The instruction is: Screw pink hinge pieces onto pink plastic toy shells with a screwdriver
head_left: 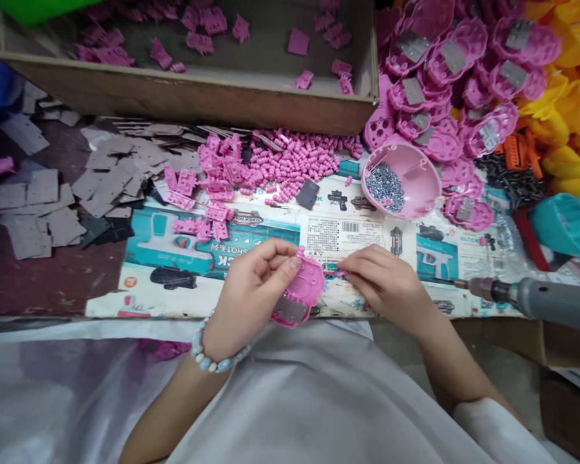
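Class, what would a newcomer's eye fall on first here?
The left hand grips a round pink plastic shell with a grey metal plate at centre, the right hand beside it. A heap of matching pink shells fills the upper right, above a pink plastic bowl of silver screws.

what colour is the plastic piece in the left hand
Pink plastic piece, with a grey plate on it; head view.

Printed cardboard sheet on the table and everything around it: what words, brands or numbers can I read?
"SHOT系列": teal band of the printed cardboard sheet.
"CK": same band, the rest hidden by the left hand.
"GLOCK", faint: sheet's right end.
Barcode label and oval logo: too small to read.
Pink part in the left hand: no writing seen.
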A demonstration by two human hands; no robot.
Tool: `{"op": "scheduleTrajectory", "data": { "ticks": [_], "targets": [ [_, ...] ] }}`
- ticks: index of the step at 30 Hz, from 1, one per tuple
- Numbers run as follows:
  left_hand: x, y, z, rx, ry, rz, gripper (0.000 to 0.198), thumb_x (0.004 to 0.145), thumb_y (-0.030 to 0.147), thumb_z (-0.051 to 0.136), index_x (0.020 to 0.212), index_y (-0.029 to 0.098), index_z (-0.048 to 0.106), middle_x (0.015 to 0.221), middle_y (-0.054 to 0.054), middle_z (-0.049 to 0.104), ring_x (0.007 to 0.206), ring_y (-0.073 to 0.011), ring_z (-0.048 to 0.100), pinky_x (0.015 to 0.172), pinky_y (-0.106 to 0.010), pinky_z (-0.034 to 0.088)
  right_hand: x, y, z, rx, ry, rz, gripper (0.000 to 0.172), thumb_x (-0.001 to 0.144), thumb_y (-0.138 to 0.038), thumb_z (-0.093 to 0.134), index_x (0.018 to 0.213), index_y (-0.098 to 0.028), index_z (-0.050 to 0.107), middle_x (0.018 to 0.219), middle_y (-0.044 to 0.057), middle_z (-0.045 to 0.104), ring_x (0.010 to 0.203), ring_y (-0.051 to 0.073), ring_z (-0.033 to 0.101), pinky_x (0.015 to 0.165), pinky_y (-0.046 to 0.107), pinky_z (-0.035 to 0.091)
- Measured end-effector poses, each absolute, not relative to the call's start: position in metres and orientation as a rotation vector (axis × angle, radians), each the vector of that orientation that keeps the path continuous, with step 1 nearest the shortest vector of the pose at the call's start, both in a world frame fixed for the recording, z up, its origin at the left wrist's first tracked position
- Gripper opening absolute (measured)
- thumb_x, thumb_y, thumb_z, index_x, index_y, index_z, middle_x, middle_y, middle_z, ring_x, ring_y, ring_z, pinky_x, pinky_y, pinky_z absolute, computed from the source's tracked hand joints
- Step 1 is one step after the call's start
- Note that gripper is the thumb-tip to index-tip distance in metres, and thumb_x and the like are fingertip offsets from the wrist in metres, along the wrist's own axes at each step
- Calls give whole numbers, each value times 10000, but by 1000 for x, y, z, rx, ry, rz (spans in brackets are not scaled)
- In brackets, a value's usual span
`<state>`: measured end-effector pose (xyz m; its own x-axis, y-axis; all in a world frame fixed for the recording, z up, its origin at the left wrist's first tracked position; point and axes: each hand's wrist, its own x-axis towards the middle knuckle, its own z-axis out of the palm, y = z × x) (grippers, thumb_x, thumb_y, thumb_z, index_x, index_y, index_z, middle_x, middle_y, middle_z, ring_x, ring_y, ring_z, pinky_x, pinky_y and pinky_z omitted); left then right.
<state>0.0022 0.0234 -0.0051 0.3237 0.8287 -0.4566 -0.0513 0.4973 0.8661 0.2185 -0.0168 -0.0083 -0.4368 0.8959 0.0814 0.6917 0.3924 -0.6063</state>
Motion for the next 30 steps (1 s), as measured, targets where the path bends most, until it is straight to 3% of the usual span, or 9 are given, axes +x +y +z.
{"op": "scheduleTrajectory", "data": {
  "ticks": [7,11,15,18,23,30],
  "targets": [
    [-1,20,-3,835,1078,683,235,771,366,674,836,151,604,659,19,590,521,-59,507,449,-123,400,211,-5,-11,-1476,-2139,479,157,885,-203,585,1024,-132,568,998,90,561,951,227,506,822,359,415],
    [2,16,-5,832,1119,691,196,795,343,647,851,161,598,634,37,565,501,-50,476,477,-134,419,210,-6,-12,-1438,-2201,445,62,862,-111,559,896,-153,590,974,62,578,911,210,525,796,342,429],
    [9,13,-11,892,1131,757,177,812,313,617,898,159,620,648,26,582,535,-70,514,513,-148,446,194,-7,-6,-1432,-2041,285,119,859,-57,533,902,-164,559,892,45,583,840,171,555,732,291,462],
    [12,13,-14,935,1121,823,201,820,298,602,949,150,644,732,-8,644,652,-104,592,606,-167,497,177,-8,-2,-1376,-2031,113,150,868,-79,565,996,-158,567,955,52,621,892,176,576,806,296,479],
    [11,11,-15,998,1111,846,222,837,280,582,994,145,661,892,-40,694,807,-130,641,770,-193,519,160,-6,-9,-1316,-2126,20,127,864,-81,593,984,-120,608,998,61,640,902,191,596,828,308,510],
    [14,5,-16,1071,1145,893,207,862,306,572,979,161,663,827,-22,698,652,-97,626,595,-155,512,155,-9,-5,-1410,-2145,92,139,898,-85,527,969,-100,645,997,78,628,913,199,572,833,317,487]
  ]
}}
